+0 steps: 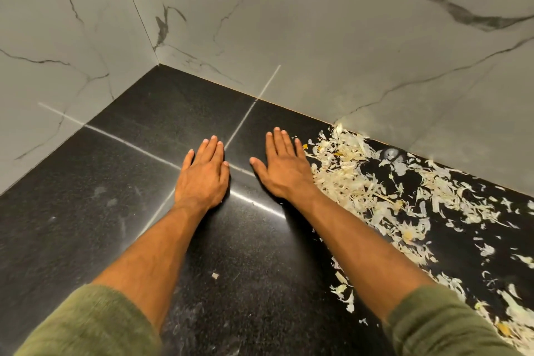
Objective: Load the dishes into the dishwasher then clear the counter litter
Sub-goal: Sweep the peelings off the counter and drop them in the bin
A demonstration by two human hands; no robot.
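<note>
Pale, papery peel litter [372, 193] lies scattered over the right half of the black stone counter [121, 182], from the back wall down toward the front edge. My left hand [203, 175] lies flat, palm down, on the bare counter with straight fingers. My right hand [284, 165] also lies flat and palm down, its outer edge touching the left border of the litter pile. Neither hand holds anything. No dishes or dishwasher are in view.
Grey marble-look walls [289, 23] meet in a corner behind the counter. A single small scrap [214, 275] lies between my forearms. Green sleeves cover both arms at the frame bottom.
</note>
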